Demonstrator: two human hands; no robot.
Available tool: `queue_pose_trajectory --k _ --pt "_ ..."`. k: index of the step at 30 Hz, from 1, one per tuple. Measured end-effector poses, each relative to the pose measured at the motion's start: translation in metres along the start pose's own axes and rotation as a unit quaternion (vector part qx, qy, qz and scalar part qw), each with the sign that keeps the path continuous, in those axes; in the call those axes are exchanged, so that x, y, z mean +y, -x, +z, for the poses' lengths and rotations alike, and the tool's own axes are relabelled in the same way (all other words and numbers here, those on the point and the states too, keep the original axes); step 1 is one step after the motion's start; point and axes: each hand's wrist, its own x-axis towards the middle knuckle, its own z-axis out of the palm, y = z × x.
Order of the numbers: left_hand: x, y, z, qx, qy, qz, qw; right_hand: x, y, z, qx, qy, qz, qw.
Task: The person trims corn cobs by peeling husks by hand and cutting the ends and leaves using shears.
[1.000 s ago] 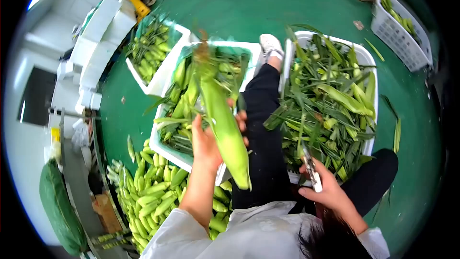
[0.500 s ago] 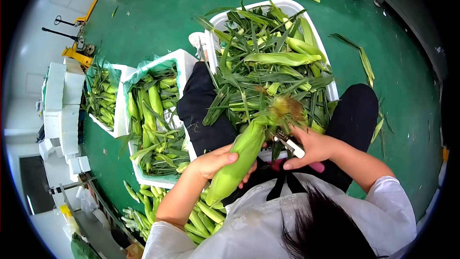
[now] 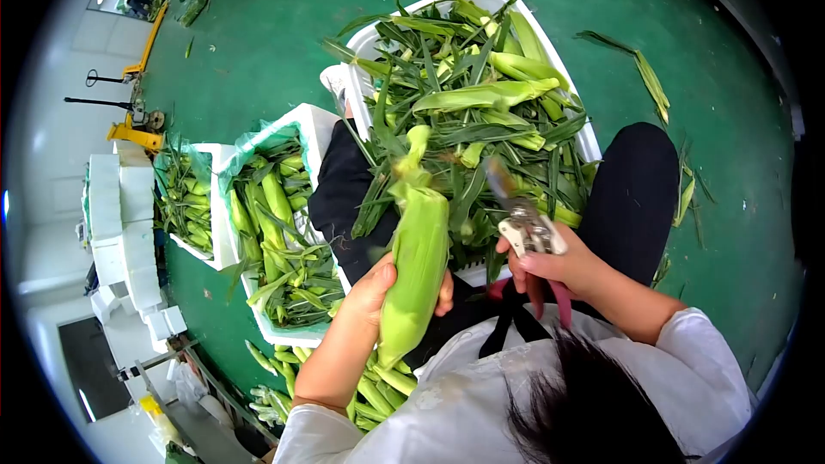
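My left hand is wrapped round an ear of corn in its pale green husk. The ear is nearly upright, with a short bent stalk at its top. In my right hand are pruning shears with reddish handles, their blurred blades pointing up and left, apart from the ear. Just beyond both hands stands a white tub between my knees, heaped with green husk leaves and pieces of husk.
To the left, a white foam box and a second foam box hold husked-leaf corn. Trimmed ears lie on the floor at my left side. A yellow pallet jack and stacked foam boxes stand farther left.
The brown silk at the ear's upper end is out of sight, and a bent stalk now shows there. My right hand and the shears have moved away from the ear. The view has shifted slightly.
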Motion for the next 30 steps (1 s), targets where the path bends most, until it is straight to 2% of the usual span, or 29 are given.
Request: queue_pose_trajectory --k 2,5,7,9,10,13,14,16,17,19,20,22,24,25,26,27,28,29,30 --pt "0.013 -0.016 0.016 0.07 0.002 0.058 0.996 -0.001 0.011 0.006 -0.013 -0.056 -0.022 0.998" --pt "0.039 -0.042 0.021 0.13 0.014 0.173 0.976 0.017 0.022 0.009 -0.008 0.08 -0.096 0.992" --pt "0.044 -0.057 0.021 0.16 -0.013 0.283 0.946 0.018 0.029 0.012 -0.035 0.034 -0.011 0.999" --pt "0.049 -0.073 0.028 0.282 -0.107 0.369 0.879 0.016 0.03 0.02 -0.038 -0.01 0.056 0.998" --pt "0.049 -0.081 0.035 0.317 -0.102 0.413 0.848 0.021 0.028 0.02 -0.045 -0.014 0.067 0.997" --pt "0.033 -0.1 0.053 0.358 -0.097 0.515 0.772 0.014 0.018 0.029 -0.038 -0.039 0.095 0.994" --pt "0.024 -0.103 0.061 0.325 -0.082 0.531 0.778 0.013 0.01 0.03 -0.026 -0.047 0.069 0.996" --pt "0.005 -0.108 0.058 0.312 -0.104 0.543 0.773 0.012 -0.014 0.027 -0.01 -0.042 0.015 0.999" --pt "0.001 -0.111 0.055 0.316 -0.125 0.555 0.759 0.006 -0.016 0.031 0.03 -0.074 0.046 0.996" --pt "0.0 -0.113 0.054 0.322 -0.033 0.555 0.766 0.035 -0.04 0.033 0.098 0.079 -0.113 0.986" --pt "-0.002 -0.113 0.053 0.314 0.009 0.557 0.769 0.042 -0.045 0.032 0.127 0.099 -0.135 0.978" --pt "0.001 -0.114 0.056 0.285 0.097 0.574 0.762 0.044 -0.044 0.035 0.119 0.101 -0.143 0.977" --pt "0.013 -0.101 0.058 0.23 0.208 0.493 0.813 0.039 -0.034 0.036 0.106 0.076 -0.117 0.985" --pt "0.019 -0.092 0.056 0.199 0.263 0.452 0.829 0.038 -0.027 0.031 0.044 0.114 -0.141 0.982" --pt "0.018 -0.084 0.037 0.105 0.302 0.394 0.862 0.04 -0.019 0.024 0.004 -0.033 -0.115 0.993" --pt "0.03 -0.084 0.04 0.249 0.326 0.313 0.857 0.04 -0.012 0.016 -0.036 -0.178 -0.081 0.98" --pt "0.026 -0.087 0.015 0.076 0.417 0.28 0.861 0.031 -0.011 0.005 -0.109 -0.243 -0.124 0.956" --pt "0.018 -0.088 -0.015 -0.104 0.483 0.238 0.836 0.019 -0.012 -0.004 -0.182 -0.307 -0.163 0.92" --pt "0.018 -0.081 -0.025 0.002 0.419 0.283 0.863 -0.002 -0.008 -0.003 -0.11 -0.173 -0.19 0.96"
